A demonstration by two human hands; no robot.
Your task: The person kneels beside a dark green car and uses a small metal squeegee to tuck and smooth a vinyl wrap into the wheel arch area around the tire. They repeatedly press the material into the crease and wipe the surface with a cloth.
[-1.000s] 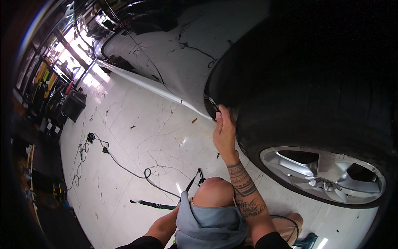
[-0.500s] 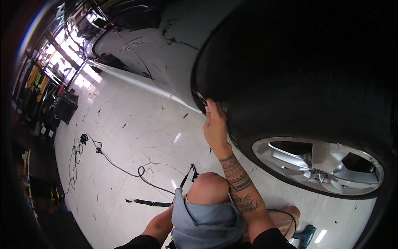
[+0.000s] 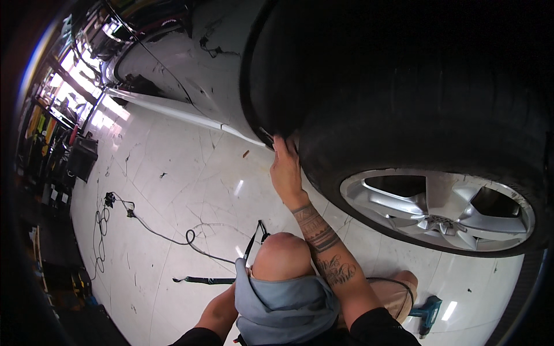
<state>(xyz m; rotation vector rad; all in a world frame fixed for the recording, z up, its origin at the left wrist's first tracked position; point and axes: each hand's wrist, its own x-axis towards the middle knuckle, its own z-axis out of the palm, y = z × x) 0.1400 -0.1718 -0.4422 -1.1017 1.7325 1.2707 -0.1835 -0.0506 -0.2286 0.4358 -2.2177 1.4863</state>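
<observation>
One right hand [image 3: 287, 173] at one wheel arch [image 3: 244, 95] beside one tyre [image 3: 404, 132], its grip too hidden for telling.

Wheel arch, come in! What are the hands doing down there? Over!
Right hand at wheel-arch edge, grip unclear. Left hand hidden behind grey-covered leg. Tyre close beside right hand.

Behind the right grip [image 3: 287, 171], dark tattoo bands [image 3: 317, 230] of geometric pattern cross the forearm [image 3: 307, 210], with curling script lettering [image 3: 336, 271] farther back. Farthest from it are black sleeves [image 3: 378, 330] and loose grey-blue shorts [image 3: 287, 308].
</observation>
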